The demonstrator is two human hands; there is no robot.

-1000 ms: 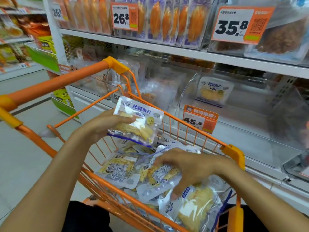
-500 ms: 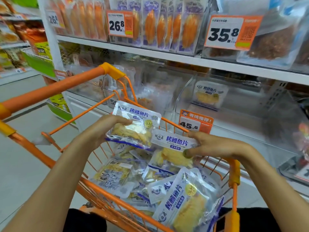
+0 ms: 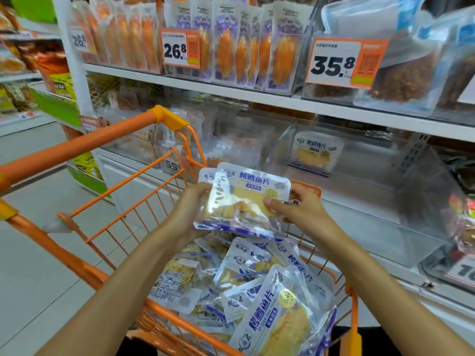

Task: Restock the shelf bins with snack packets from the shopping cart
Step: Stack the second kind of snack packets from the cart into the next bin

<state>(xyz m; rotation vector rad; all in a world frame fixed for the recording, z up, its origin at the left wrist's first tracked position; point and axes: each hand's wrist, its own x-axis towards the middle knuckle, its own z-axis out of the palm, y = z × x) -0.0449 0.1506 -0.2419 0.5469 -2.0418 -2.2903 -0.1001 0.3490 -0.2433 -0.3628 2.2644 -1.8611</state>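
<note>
A stack of two clear fish-fillet snack packets (image 3: pixel 244 199) with blue print hangs above the orange shopping cart (image 3: pixel 144 186). My left hand (image 3: pixel 189 209) grips the stack's left edge. My right hand (image 3: pixel 299 209) pinches its right side, thumb on the front. Several more packets of the same kind (image 3: pixel 257 283) lie piled in the cart basket. Behind the stack, a clear shelf bin (image 3: pixel 372 191) holds one such packet (image 3: pixel 317 152) standing at its back.
The upper shelf (image 3: pixel 257 96) carries orange fillet packs and price tags reading 26.8 and 35.8. Clear bins with other snacks sit to the left and right of the nearly bare bin. The cart handle (image 3: pixel 77 145) crosses the left; aisle floor lies beyond it.
My right hand lifted a packet out of the cart and laid it against the one in my left hand. Both hands now hold the stack, higher and nearer the shelf.
</note>
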